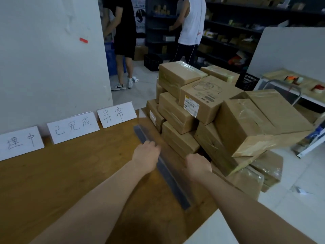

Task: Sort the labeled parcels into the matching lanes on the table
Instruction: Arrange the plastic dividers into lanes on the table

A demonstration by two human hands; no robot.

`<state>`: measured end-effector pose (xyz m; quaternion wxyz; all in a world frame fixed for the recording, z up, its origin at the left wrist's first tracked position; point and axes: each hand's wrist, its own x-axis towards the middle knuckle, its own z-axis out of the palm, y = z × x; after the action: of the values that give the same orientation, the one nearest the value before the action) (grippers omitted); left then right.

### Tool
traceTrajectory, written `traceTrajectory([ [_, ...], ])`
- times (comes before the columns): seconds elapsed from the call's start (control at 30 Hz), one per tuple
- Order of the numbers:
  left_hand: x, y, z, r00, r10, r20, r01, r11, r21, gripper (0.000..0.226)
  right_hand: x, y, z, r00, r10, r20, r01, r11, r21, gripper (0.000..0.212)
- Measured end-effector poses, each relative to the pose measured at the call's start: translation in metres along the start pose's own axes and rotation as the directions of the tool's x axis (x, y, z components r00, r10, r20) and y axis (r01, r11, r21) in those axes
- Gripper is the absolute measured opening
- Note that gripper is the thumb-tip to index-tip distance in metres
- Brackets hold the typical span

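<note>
Parcels point(202, 103) piled just ahead of right grip point(197, 165), the nearer one | right grip fingers hidden, cannot tell if holding | left grip point(146, 156) curled on strip point(175, 187)

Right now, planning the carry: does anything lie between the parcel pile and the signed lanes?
Yes: a dark grey strip lies on the table between parcel pile and lane signs, under the left hand.
</note>
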<state>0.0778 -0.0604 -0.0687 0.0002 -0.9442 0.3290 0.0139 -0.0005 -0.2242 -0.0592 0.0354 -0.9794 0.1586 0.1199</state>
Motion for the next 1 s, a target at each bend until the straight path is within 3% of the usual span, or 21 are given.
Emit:
traceTrajectory([
  [0.1,0.006,0.006,0.005,1.000,-0.006,0.001,0.006,1.000,-0.014,0.062,0.002,0.003,-0.006,0.993,-0.113,0.028,0.115,0.990,-0.083,0.016],
  [0.23,0.011,0.015,0.005,1.000,0.015,-0.019,-0.015,1.000,0.012,0.079,0.001,0.008,-0.003,0.943,-0.331,-0.047,0.322,0.937,-0.135,0.016],
  [0.43,0.013,0.010,0.003,0.997,-0.007,-0.074,0.018,0.990,0.143,0.046,0.008,0.019,0.001,0.842,-0.534,-0.076,0.533,0.845,-0.032,0.023],
  [0.53,0.007,0.006,-0.003,0.999,-0.035,-0.021,0.038,0.981,0.189,0.028,0.008,0.017,0.001,0.817,-0.577,-0.024,0.576,0.817,-0.033,0.027],
  [0.63,-0.007,-0.004,-0.003,0.997,-0.039,0.063,0.023,0.972,0.233,0.019,0.011,0.018,0.000,0.865,-0.499,-0.055,0.501,0.864,0.044,0.041],
  [0.77,-0.024,-0.023,0.009,0.983,-0.120,0.138,0.086,0.970,0.228,0.020,0.019,0.026,0.005,0.949,-0.240,-0.206,0.242,0.970,-0.018,0.037],
  [0.87,-0.034,-0.036,0.016,0.974,-0.184,0.130,0.153,0.964,0.217,0.025,0.027,0.027,0.006,0.996,-0.057,-0.074,0.066,0.990,0.126,0.056],
  [1.0,-0.046,-0.048,0.020,0.927,-0.366,0.084,0.334,0.906,0.259,0.032,0.028,0.021,0.005,0.991,-0.134,-0.011,0.134,0.983,0.125,0.035],
])
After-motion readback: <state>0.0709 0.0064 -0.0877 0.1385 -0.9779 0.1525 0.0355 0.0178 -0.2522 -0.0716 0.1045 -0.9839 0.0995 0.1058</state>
